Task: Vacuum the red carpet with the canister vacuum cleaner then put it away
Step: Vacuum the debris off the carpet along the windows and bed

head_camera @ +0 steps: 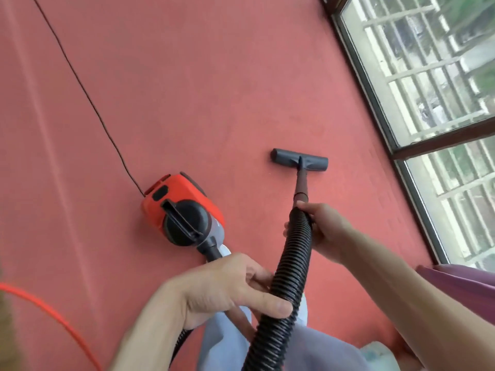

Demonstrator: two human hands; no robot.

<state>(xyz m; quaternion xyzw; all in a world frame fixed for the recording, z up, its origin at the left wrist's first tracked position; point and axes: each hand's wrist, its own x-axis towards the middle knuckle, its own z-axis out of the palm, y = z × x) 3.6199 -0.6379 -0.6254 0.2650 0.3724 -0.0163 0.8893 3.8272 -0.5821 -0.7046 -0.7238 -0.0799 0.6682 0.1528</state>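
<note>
Left hand [227, 287] and right hand [325, 231] grip the hose [296, 249].

The right hand [325, 228] holds the top of the black hose [288, 274]. The left hand [230, 286] holds it lower down. The brush head [299, 159] lies flat on the red carpet [214, 89], beside the orange vacuum cleaner [182, 207].

A red carpet [214, 89] covers the floor, with an orange-and-black canister vacuum cleaner [182, 207] resting on it, its grey floor nozzle [300, 159] lying flat nearby, a thin black power cord [88, 95] trailing away, and an orange cable [53, 314] at the lower left.
</note>
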